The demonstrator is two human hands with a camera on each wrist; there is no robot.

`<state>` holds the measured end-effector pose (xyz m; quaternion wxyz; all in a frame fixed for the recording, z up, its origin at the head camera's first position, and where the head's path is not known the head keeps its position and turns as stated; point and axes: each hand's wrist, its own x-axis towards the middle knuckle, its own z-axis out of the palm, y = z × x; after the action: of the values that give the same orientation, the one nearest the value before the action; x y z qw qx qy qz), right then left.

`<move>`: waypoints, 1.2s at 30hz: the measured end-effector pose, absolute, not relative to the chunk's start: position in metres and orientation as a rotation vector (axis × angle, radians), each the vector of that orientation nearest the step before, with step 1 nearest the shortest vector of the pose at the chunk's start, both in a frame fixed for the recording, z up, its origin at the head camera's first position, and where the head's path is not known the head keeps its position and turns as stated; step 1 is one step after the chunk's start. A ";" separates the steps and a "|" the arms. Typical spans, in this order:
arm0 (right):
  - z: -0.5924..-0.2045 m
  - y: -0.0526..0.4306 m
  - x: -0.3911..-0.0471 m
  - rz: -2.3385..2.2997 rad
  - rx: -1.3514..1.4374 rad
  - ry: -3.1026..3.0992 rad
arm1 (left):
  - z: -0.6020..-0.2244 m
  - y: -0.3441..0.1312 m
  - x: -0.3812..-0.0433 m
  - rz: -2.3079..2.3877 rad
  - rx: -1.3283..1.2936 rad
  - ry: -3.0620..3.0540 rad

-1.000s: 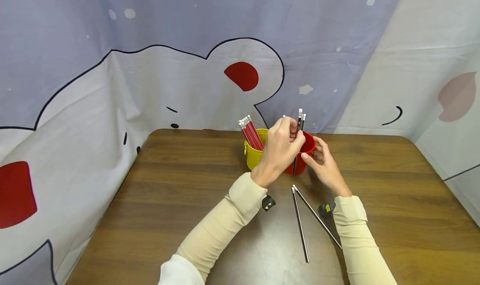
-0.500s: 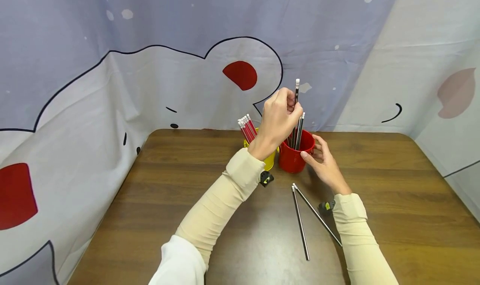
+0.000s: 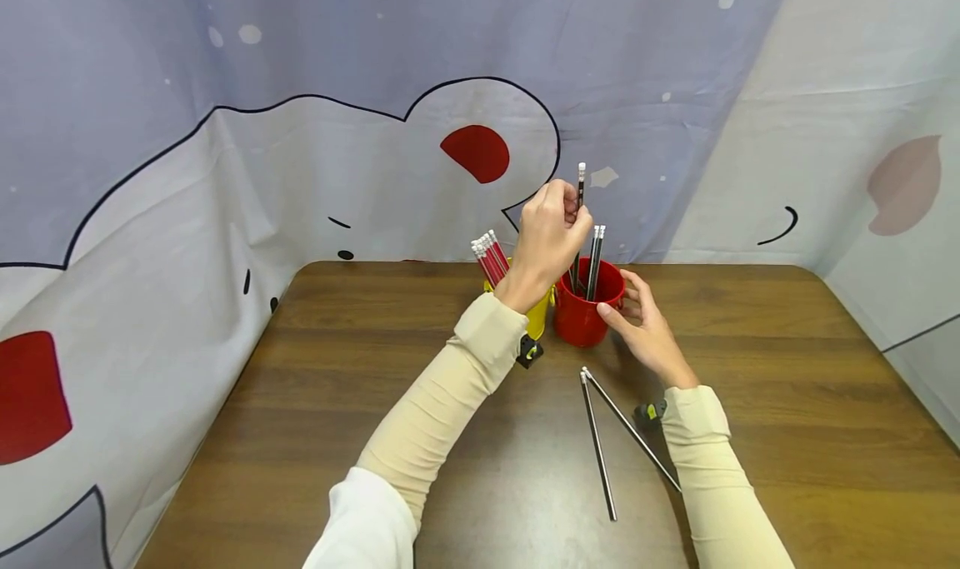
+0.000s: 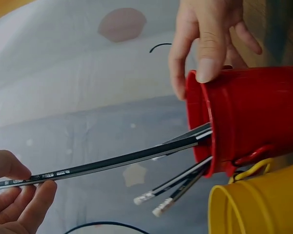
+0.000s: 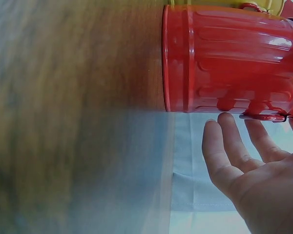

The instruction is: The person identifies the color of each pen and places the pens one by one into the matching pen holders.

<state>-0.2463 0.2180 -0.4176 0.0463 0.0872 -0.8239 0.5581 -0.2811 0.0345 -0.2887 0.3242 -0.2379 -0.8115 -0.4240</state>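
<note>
My left hand (image 3: 547, 236) pinches a black pencil (image 4: 112, 163) near its white-eraser end, between thumb and fingers. That pencil slants down to the mouth of a small red bucket (image 3: 581, 323); whether its lower tip is inside cannot be made out. Several dark pencils (image 3: 595, 261) lean in the same bucket, erasers up. At the bucket's right side is my right hand (image 3: 651, 336), its thumb at the rim and its loosely bent fingers (image 5: 229, 139) along the wall and handle. A yellow bucket (image 4: 254, 204) stands beside the red one, partly behind my left wrist.
Red pencils (image 3: 489, 257) with white erasers stand in the yellow bucket. Two dark pencils (image 3: 598, 444) lie in a V on the wooden table (image 3: 337, 436), one reaching my right sleeve. A printed cloth (image 3: 337, 161) hangs behind the table.
My left hand rose with the black pencil from in front of the red bucket to above its mouth, then shifted slightly left. My right hand stayed at the bucket.
</note>
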 end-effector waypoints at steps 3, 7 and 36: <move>-0.421 0.219 -0.249 1.720 0.282 -2.498 | -0.295 0.034 -0.283 -1.120 -0.630 -2.126; -0.432 0.223 -0.256 1.726 0.280 -2.492 | -0.303 0.034 -0.286 -1.111 -0.635 -2.136; -0.420 0.213 -0.249 1.688 0.310 -2.492 | -0.383 0.039 -0.282 -0.946 -0.582 -2.297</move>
<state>-0.2491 0.2132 -0.4203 0.0581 0.1023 -0.8222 0.5569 -0.2823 0.0388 -0.3827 0.2907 -0.2184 -0.8613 -0.3548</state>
